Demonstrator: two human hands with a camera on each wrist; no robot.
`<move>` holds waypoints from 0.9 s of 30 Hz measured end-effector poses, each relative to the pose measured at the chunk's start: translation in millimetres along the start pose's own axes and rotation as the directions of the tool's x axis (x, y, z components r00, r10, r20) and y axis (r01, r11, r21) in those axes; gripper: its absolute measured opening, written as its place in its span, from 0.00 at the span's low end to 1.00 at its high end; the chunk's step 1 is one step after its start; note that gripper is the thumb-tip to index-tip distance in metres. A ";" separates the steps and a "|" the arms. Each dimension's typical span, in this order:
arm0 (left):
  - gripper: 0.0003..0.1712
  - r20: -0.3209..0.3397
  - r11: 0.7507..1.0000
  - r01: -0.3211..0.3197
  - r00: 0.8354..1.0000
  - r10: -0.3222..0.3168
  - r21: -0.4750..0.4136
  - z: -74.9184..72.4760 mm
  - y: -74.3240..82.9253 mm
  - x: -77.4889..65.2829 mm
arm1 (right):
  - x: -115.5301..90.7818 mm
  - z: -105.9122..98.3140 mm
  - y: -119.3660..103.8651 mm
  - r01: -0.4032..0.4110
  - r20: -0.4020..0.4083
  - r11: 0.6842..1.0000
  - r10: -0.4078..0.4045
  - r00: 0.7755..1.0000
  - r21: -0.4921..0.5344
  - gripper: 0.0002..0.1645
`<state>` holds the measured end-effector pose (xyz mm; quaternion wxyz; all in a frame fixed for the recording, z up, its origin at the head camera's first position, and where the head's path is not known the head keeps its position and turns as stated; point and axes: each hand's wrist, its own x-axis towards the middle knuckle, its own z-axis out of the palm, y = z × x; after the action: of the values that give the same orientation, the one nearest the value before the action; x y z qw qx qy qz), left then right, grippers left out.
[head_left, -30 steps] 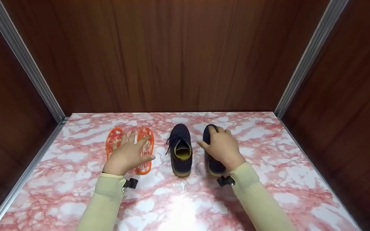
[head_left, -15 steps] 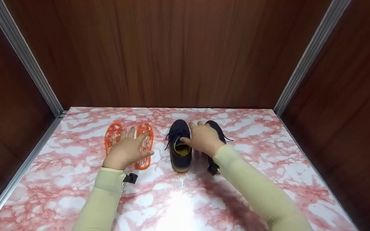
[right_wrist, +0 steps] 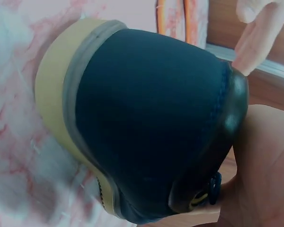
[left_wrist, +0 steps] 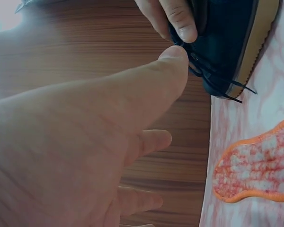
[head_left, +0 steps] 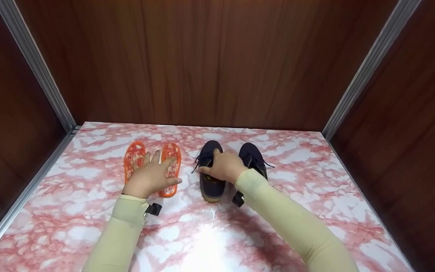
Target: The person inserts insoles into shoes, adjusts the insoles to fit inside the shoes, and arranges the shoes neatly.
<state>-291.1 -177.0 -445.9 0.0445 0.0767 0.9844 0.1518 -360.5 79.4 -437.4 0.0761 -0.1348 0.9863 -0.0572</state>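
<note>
On a red-and-white marbled table [head_left: 70,236], left of centre, lay two flat, orange-rimmed insoles [head_left: 170,152] with mottled red-and-white faces. The left hand [head_left: 147,180] was above them, fingers spread well apart and holding nothing. At the centre, just below mid-frame, stood a navy shoe [head_left: 212,192], upright, toe toward the top; it had a tan rubber sole topped by a grey band, a glossy dark collar and dark laces [left_wrist: 211,72] trailing to the left. The right hand [head_left: 225,166] covered its opening, fingers over the laces; I cannot tell whether they were clamped on it. Just right stood its matching second shoe [head_left: 248,152], partly hidden by the wrist, a lace trailing right.
</note>
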 end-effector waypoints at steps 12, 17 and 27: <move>0.51 0.041 1.000 0.014 0.999 -0.014 0.002 0.7 -1.6 -1.8 | 1.7 -1.2 -5.1 0.016 0.034 0.997 -0.019 0.999 0.073 0.70; 0.51 0.038 1.000 0.011 0.999 -0.012 0.017 0.1 -4.3 -4.5 | 2.1 -0.1 -3.1 0.067 0.023 0.995 -0.069 0.997 0.078 0.66; 0.49 0.047 1.000 0.005 0.999 -0.005 0.003 4.9 -8.9 -6.1 | 0.0 -4.0 0.6 0.090 0.077 0.991 -0.098 0.992 0.095 0.61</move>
<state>-285.8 -185.0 -452.9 0.0681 0.0777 0.9835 0.1486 -361.3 80.4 -433.6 0.1195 -0.1798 0.9713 -0.1003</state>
